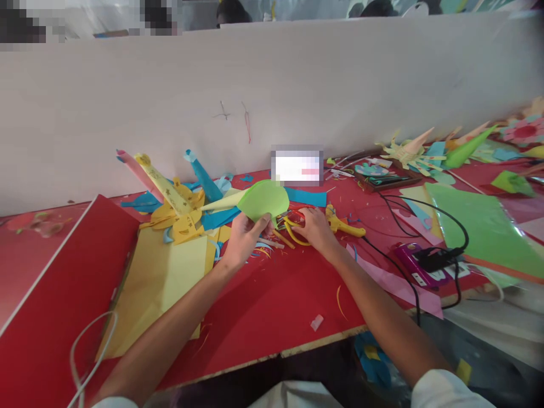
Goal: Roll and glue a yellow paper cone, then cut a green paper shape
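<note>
My left hand (246,235) pinches a light green paper cone (266,199) near its wide end, thumb on the near side. The cone's pale narrow end points left, over other paper pieces. My right hand (317,226) has its fingers closed around scissors with yellow and red handles (294,237), just right of the cone. The scissors' blades are mostly hidden. A yellow glue gun (347,226) lies right beside my right hand, its black cord trailing toward the table's front edge. Paper scraps (264,249) and small sticks lie beneath my hands.
Yellow paper sheets (170,283) lie at left beside a red panel (72,289). Rolled paper cones (165,184) lean against a pale partition (272,85). At right are a purple box (419,263), black cables, a green sheet (476,226) and paper crafts (412,150).
</note>
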The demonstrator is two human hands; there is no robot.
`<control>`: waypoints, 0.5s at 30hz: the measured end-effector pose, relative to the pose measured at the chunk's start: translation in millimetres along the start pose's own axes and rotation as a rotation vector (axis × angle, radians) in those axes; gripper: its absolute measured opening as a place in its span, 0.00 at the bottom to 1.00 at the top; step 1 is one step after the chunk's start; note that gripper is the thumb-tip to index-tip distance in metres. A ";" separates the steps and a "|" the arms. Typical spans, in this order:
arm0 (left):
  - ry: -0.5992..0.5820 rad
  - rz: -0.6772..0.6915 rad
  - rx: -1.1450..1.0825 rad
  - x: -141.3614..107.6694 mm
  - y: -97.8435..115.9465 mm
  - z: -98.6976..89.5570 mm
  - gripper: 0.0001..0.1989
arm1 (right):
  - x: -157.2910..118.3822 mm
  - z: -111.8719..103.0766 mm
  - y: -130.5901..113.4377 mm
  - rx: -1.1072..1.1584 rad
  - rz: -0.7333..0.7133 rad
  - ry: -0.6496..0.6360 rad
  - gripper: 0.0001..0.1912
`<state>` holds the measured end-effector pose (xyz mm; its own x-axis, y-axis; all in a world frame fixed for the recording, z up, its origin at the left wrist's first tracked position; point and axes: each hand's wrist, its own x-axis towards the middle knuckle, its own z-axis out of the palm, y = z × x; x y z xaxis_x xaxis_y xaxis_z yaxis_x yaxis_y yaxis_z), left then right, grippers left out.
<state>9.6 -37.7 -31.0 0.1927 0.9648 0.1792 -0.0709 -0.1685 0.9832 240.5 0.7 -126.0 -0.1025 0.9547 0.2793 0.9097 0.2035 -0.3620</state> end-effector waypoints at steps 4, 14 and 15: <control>0.018 0.013 0.016 -2.3 8.1 1.2 0.20 | -1.6 -1.6 0.7 0.045 -0.079 -0.037 0.21; -0.007 -0.044 -0.012 -2.5 -8.7 5.5 0.23 | -8.0 -26.2 -37.5 0.674 -0.113 0.061 0.22; -0.004 -0.053 -0.014 -2.9 -10.2 7.1 0.23 | -10.0 -27.0 -43.9 0.827 -0.092 0.024 0.24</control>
<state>16.7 -40.3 -41.3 0.2003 0.9715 0.1266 -0.0738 -0.1138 0.9908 212.5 -23.7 -89.0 -0.1450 0.9234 0.3555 0.3078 0.3836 -0.8707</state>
